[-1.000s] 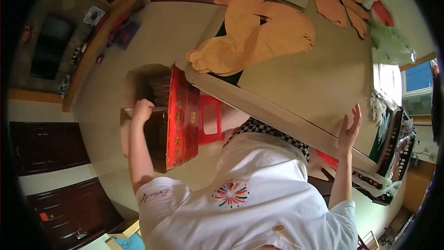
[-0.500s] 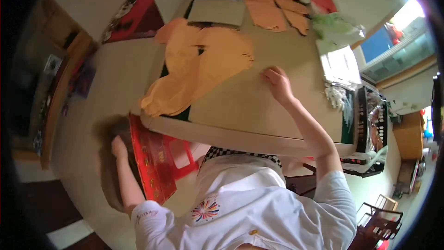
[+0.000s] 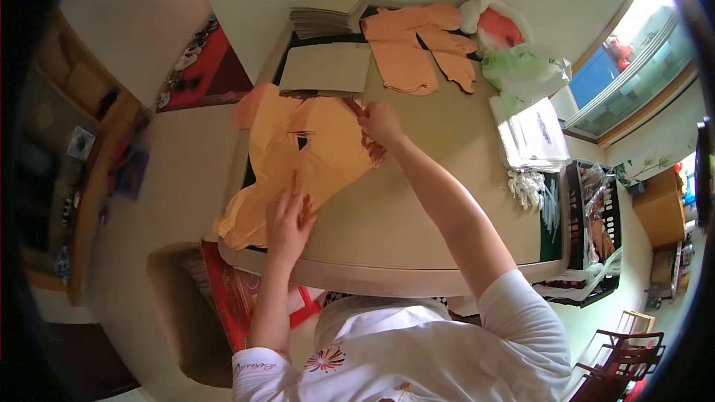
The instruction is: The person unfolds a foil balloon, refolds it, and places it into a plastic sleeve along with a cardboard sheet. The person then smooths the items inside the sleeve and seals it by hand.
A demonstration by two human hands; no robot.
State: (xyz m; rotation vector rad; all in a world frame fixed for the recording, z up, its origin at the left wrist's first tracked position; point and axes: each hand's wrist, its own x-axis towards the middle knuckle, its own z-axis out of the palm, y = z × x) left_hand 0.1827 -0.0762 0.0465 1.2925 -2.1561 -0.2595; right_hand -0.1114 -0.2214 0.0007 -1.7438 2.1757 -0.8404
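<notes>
A thin orange sheet with rounded lobes, like a flat uninflated foil balloon [image 3: 328, 130], lies on a pile of similar ones at the table's left. My right hand [image 3: 383, 125] is closed on its upper right edge, where a reddish-brown crumpled part shows. At the lower edge, my left hand [image 3: 289, 227] reaches over the sheet, fingers bent around a small crumpled reddish-brown fold. Behind the pile lies a flat grey-beige card [image 3: 325, 68].
Further back are a stack of cards [image 3: 328, 11] and more orange sheets [image 3: 406, 48]. On the right lie a green-white plastic bag [image 3: 525, 71], white packets [image 3: 530, 134] and clear straws [image 3: 550, 208]. A black crate [image 3: 594, 212] stands beyond. Below left is a brown bin [image 3: 167, 305].
My left hand has come up from the bin beside the table to the orange pile. My right hand has moved left onto the sheet's edge. The grey-beige card still lies behind the pile.
</notes>
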